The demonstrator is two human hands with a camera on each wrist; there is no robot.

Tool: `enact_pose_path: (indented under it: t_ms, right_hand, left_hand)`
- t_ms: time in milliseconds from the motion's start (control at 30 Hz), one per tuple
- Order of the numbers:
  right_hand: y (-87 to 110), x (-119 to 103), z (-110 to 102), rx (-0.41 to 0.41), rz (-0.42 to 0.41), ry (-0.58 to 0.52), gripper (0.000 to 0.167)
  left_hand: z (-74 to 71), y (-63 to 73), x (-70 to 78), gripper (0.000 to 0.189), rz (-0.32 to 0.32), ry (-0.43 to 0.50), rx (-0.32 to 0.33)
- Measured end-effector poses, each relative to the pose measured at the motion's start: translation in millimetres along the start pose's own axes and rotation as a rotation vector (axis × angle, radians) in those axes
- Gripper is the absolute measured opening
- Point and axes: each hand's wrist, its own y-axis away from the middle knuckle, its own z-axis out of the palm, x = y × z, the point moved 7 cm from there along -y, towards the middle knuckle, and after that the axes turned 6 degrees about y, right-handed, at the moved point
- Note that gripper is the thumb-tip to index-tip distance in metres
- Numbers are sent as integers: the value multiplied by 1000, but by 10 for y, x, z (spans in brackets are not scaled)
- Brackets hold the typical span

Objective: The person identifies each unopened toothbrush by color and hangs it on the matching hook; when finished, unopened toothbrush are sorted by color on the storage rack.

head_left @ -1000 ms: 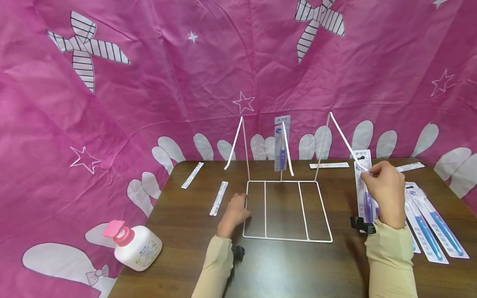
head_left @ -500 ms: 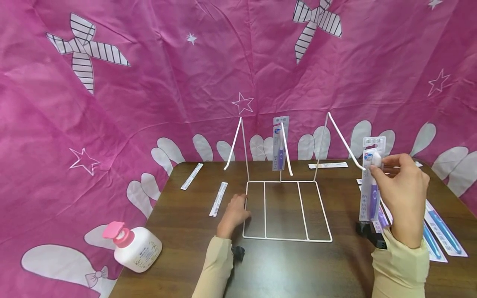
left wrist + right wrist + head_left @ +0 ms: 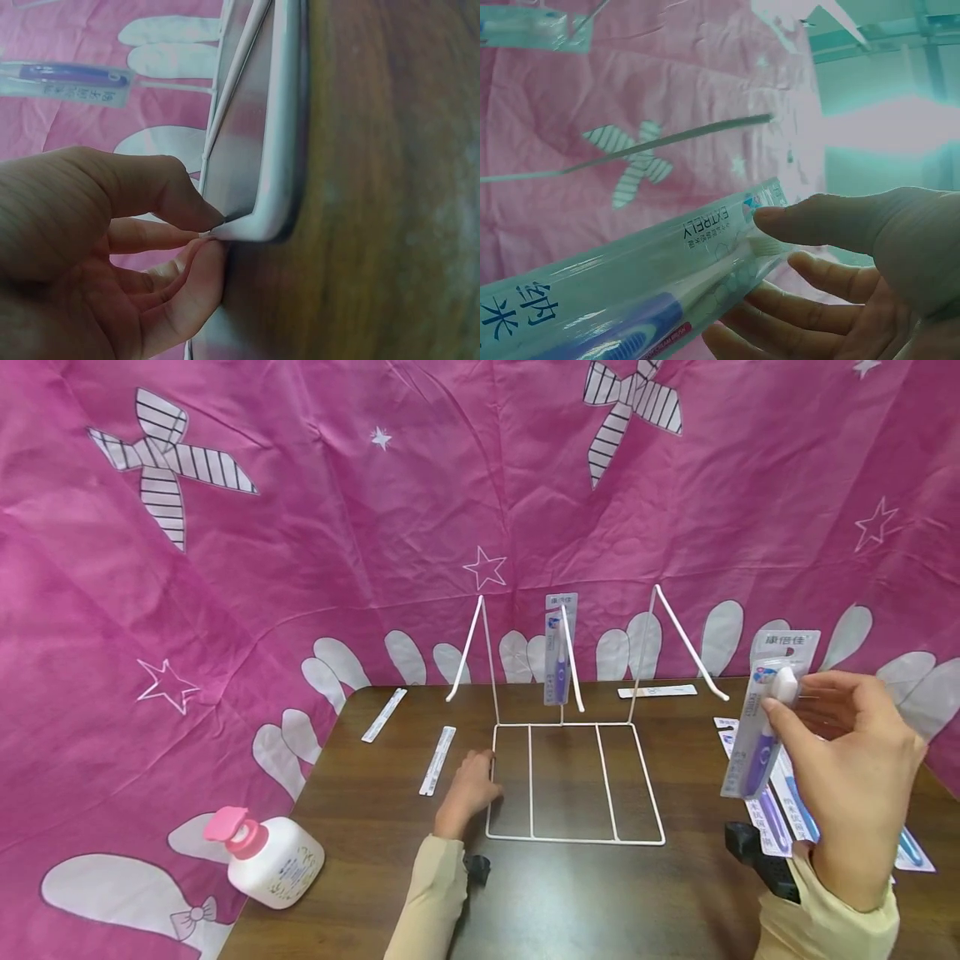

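My right hand [image 3: 858, 760] pinches a packaged purple toothbrush [image 3: 757, 756] near its bristle end, between thumb and fingers. The package leans, top to the right, just right of the white wire rack's right hook [image 3: 691, 647] and apart from it. In the right wrist view the clear pack [image 3: 630, 277] shows its brush head by my thumb. On the other side, my left hand [image 3: 468, 787] grips the left base wire of the rack [image 3: 573, 840]; the left wrist view shows thumb and fingers pinching the wire [image 3: 277, 135] near its corner. Another packaged purple toothbrush [image 3: 555, 668] hangs on the middle hook.
Several packaged toothbrushes [image 3: 772, 827] lie at the table's right, partly behind my right hand. Narrow white packets lie left [image 3: 437, 762], far left [image 3: 384, 715] and behind the rack [image 3: 657, 692]. A pink-topped pump bottle [image 3: 277, 864] stands front left. Pink cloth hangs behind.
My right hand has drawn the packaged toothbrush right and toward me, away from the right hook's tip, and the pack has tilted. My left hand stays on the rack.
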Motion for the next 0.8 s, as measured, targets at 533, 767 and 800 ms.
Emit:
enact_pose_path:
  t_ms: [533,767,800]
  right_hand:
    - [290,-547,-137,-73,-229,-265,52]
    - [387,-657,-36,-129,-229,-374,54]
    - [403,-683,-19,-140,-235,-382,55]
  left_hand:
    - [0,-21,-21,61,-11,-4,-4]
    - [-4,-7,-10,59,-6,-14,-2]
    - [-3,-4,-10,59,-8,-10,-1]
